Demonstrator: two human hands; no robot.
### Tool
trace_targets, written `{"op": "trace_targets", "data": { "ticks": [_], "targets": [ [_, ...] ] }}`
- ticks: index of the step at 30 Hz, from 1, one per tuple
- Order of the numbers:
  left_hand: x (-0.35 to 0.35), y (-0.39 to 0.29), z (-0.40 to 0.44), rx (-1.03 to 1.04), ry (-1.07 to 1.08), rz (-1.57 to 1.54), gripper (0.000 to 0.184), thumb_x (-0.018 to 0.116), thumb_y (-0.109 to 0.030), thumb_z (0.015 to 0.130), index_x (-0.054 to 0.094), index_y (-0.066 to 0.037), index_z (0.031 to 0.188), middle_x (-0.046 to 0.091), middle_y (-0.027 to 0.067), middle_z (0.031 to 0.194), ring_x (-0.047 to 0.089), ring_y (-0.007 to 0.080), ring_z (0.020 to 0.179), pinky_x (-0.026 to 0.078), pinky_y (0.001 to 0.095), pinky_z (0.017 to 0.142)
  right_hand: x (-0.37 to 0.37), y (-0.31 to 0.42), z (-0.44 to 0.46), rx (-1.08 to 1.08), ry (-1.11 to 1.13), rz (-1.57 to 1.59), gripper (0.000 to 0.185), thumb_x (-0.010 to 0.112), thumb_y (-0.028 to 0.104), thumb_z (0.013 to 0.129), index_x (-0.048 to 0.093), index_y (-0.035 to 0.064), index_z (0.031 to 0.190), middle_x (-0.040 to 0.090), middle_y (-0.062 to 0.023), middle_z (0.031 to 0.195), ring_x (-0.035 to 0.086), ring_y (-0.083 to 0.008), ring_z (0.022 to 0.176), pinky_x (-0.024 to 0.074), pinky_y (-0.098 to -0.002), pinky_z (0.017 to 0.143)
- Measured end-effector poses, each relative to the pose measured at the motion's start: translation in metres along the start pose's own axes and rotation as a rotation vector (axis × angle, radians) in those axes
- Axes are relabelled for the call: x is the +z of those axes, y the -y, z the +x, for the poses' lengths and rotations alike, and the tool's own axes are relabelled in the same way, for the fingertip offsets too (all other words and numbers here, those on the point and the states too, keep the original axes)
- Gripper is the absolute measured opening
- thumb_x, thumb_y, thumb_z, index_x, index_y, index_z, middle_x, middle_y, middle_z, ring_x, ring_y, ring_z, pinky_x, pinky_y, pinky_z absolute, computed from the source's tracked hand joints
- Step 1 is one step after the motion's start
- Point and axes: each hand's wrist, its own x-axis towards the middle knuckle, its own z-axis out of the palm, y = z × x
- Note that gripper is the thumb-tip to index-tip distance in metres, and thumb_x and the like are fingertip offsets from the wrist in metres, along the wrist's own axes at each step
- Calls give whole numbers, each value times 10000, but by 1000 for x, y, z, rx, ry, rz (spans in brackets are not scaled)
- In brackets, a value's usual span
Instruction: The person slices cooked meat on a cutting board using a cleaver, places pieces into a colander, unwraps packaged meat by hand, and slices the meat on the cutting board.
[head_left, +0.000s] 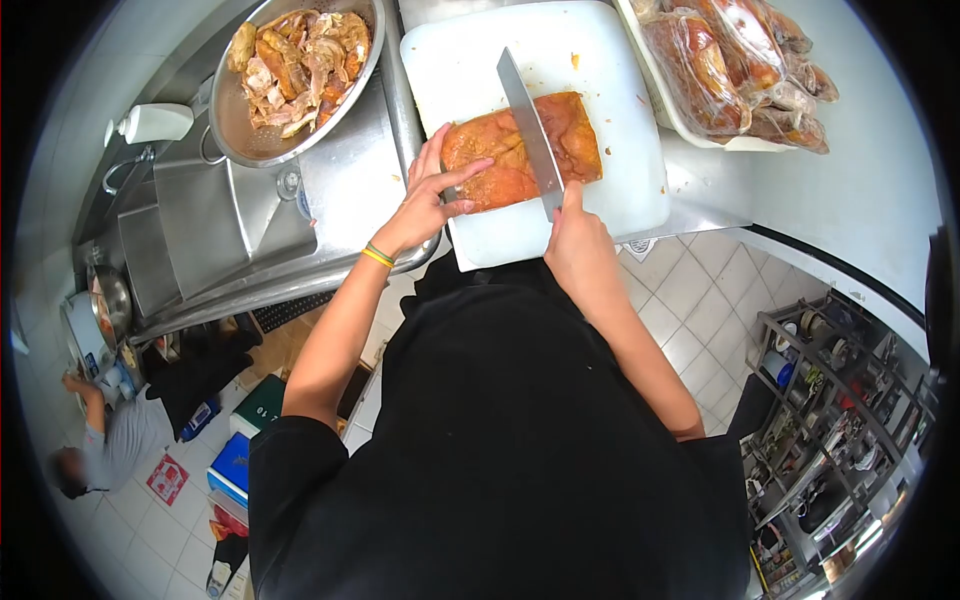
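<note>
A slab of orange-brown cooked meat (485,150) lies on a white cutting board (625,215). The blade of a wide cleaver (530,125) crosses its top, right of the middle. My right hand (582,245) is wrapped round the cleaver's handle at the near edge of the meat. With fingers spread, my left hand (432,200) rests on the left end of the meat; a yellow and green band circles that wrist. Small scraps dot the board. Whether the blade has cut into the meat cannot be made out.
A metal colander (225,120) of meat pieces stands at the upper left, beside a steel sink (190,215). A white tray (665,110) of plastic-wrapped meat is at the upper right. A person (135,435) is at the lower left, a rack (800,400) at the lower right.
</note>
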Motion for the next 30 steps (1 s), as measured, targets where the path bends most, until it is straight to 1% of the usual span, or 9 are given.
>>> {"op": "trace_targets", "data": {
  "ticks": [5, 11, 13, 14, 16, 19, 26, 28, 30],
  "targets": [
    [-3, -7, 3, -14, 20, 39, 656, 765, -117, 750, 584, -377, 1325, 55, 165, 1604, 96, 337, 1475, 109, 466, 1179, 5, 0, -4, -5, -22, 16, 231, 514, 35, 902, 388, -32, 1084, 636, -264, 705, 638, -461, 697, 486, -554, 624],
    [4, -9, 8, -3, -7, 56, 700, 811, -115, 702, 594, -378, 1313, 53, 157, 1597, 88, 345, 1474, 110, 495, 1166, 3, 2, -3, -16, -15, 26, 250, 518, 25, 884, 388, -42, 1086, 635, -262, 700, 639, -459, 701, 485, -553, 625],
    [4, -12, 10, 12, -10, 122, 730, 831, -118, 673, 594, -386, 1309, 62, 145, 1599, 87, 355, 1470, 117, 543, 1151, 3, 3, -3, -12, -8, 26, 265, 524, 14, 867, 388, -43, 1086, 634, -262, 698, 639, -460, 701, 488, -551, 629],
    [5, -13, 10, 15, -9, 122, 730, 831, -118, 673, 594, -386, 1309, 62, 145, 1599, 87, 355, 1470, 117, 543, 1151, 5, 3, -3, -8, -7, 4, 287, 528, -3, 842, 389, -45, 1089, 632, -263, 696, 640, -458, 698, 493, -548, 632],
    [8, -18, 12, 13, -42, 214, 752, 844, -129, 650, 592, -401, 1305, 73, 125, 1600, 88, 359, 1467, 117, 604, 1133, 6, 2, -2, 1, -13, -14, 311, 532, -19, 817, 390, -46, 1092, 631, -264, 693, 641, -456, 696, 497, -544, 635],
    [11, -23, 16, 22, -46, 237, 776, 854, -134, 627, 591, -412, 1301, 79, 109, 1602, 87, 367, 1464, 114, 639, 1124, 7, 2, -3, -1, -11, -12, 344, 530, -35, 787, 393, -51, 1102, 629, -263, 685, 642, -456, 688, 503, -540, 637],
    [10, -31, 19, 13, -36, 270, 787, 861, -138, 610, 594, -408, 1299, 83, 105, 1601, 82, 389, 1459, 110, 646, 1128, 7, -1, -4, -12, -18, 11, 295, 510, -27, 804, 398, -40, 1077, 628, -272, 685, 638, -462, 673, 501, -543, 634],
    [8, -37, 19, -8, -13, 316, 789, 849, -113, 602, 603, -369, 1307, 102, 131, 1597, 120, 399, 1446, 149, 533, 1153, 4, 1, -5, -14, -16, 19, 285, 506, -31, 805, 397, -36, 1068, 629, -275, 689, 638, -462, 674, 502, -543, 633],
    [8, -36, 20, -2, -10, 318, 792, 851, -114, 600, 603, -371, 1307, 103, 129, 1598, 119, 399, 1446, 148, 535, 1154, 2, 2, -3, -11, 10, 2, 272, 498, -35, 806, 392, -32, 1057, 630, -278, 694, 639, -464, 680, 503, -544, 638]
  ]
}}
